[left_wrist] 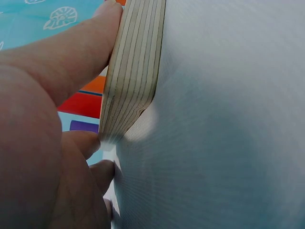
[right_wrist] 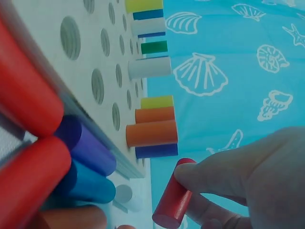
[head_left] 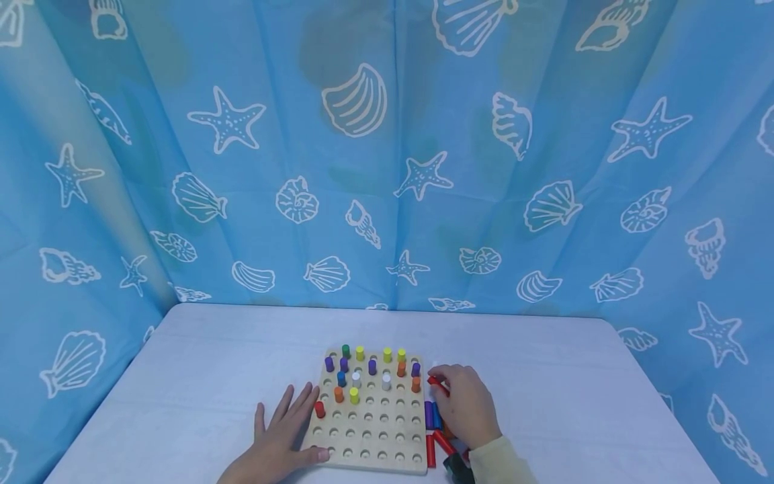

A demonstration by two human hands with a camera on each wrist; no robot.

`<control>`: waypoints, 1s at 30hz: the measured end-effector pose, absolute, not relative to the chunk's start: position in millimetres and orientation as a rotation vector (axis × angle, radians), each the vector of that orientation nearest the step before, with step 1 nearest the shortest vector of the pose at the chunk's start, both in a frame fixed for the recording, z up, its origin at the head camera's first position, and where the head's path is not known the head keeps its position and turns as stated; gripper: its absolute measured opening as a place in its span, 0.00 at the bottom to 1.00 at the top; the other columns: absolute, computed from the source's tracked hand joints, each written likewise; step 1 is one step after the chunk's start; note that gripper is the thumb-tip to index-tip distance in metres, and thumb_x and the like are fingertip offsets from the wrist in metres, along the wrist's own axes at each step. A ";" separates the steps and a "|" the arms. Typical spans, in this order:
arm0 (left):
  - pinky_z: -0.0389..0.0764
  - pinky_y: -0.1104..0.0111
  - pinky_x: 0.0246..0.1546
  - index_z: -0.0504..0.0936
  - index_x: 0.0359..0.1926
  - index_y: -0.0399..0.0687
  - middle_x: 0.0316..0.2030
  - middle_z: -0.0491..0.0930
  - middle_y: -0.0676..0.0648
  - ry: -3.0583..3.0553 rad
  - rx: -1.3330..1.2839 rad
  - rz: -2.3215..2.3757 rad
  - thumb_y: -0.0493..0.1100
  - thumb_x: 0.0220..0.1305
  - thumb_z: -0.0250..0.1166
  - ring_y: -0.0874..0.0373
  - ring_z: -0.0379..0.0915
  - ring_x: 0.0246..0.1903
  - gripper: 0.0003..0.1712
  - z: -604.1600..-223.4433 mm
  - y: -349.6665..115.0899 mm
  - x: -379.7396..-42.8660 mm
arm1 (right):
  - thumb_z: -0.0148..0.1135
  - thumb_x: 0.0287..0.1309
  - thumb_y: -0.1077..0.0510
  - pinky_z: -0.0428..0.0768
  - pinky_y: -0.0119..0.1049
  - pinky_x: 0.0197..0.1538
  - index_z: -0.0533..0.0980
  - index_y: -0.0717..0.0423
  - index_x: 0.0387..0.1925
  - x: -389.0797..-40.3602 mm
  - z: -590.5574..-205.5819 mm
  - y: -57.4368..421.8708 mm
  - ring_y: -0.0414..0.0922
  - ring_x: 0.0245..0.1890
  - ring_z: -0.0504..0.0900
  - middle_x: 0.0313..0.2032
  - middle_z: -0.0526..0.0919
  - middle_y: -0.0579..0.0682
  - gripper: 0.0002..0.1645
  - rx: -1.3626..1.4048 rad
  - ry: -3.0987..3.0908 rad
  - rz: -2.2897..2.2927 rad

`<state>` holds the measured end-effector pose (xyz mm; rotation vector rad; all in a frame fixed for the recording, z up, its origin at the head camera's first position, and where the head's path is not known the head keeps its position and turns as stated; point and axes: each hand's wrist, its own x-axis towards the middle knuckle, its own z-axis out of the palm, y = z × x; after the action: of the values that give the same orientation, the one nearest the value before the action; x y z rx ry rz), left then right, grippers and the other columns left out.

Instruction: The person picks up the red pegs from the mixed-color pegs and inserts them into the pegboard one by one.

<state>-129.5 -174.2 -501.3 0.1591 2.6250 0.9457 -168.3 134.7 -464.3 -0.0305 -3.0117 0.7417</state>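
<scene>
A pale wooden pegboard (head_left: 366, 433) lies on the table, with rows of round holes and coloured pegs standing mostly in its far half. Against its left side my left hand (head_left: 275, 437) is spread, fingertips at the edge and thumb on the near left corner. The left wrist view shows the board's layered edge (left_wrist: 136, 62) beside the thumb. Just off the board's right edge, my right hand (head_left: 465, 403) pinches a red peg (right_wrist: 174, 195) between thumb and fingers. The peg is tilted and held apart from the upright orange peg (right_wrist: 152, 133) on the board.
Loose pegs lie along the board's right side, among them a purple peg (head_left: 429, 415), a blue peg (right_wrist: 88, 183) and a red peg (head_left: 431, 450). A white cloth covers the table (head_left: 574, 403). Behind it hangs a blue curtain (head_left: 387, 168) with shell prints.
</scene>
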 end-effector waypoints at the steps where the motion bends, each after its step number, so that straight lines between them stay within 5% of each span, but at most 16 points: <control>1: 0.13 0.33 0.63 0.53 0.79 0.50 0.78 0.49 0.41 2.626 0.160 0.944 0.75 0.48 0.70 0.36 0.27 0.77 0.66 -501.5 -174.1 -129.5 | 0.73 0.59 0.57 0.84 0.47 0.49 0.84 0.50 0.49 -167.6 -463.5 134.0 0.43 0.39 0.78 0.40 0.85 0.48 0.15 -0.024 -3.005 0.741; 30: 0.13 0.32 0.63 0.53 0.80 0.52 0.79 0.49 0.42 2.628 0.167 0.943 0.73 0.48 0.71 0.37 0.26 0.77 0.65 -504.1 -176.1 -130.3 | 0.74 0.56 0.56 0.83 0.47 0.51 0.84 0.49 0.45 -153.3 -454.2 114.0 0.45 0.45 0.82 0.39 0.86 0.44 0.13 0.048 -2.932 0.870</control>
<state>-130.3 -176.1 -504.1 0.1669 2.6281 0.9430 -153.3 114.0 -454.2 0.0476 -2.9318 0.8704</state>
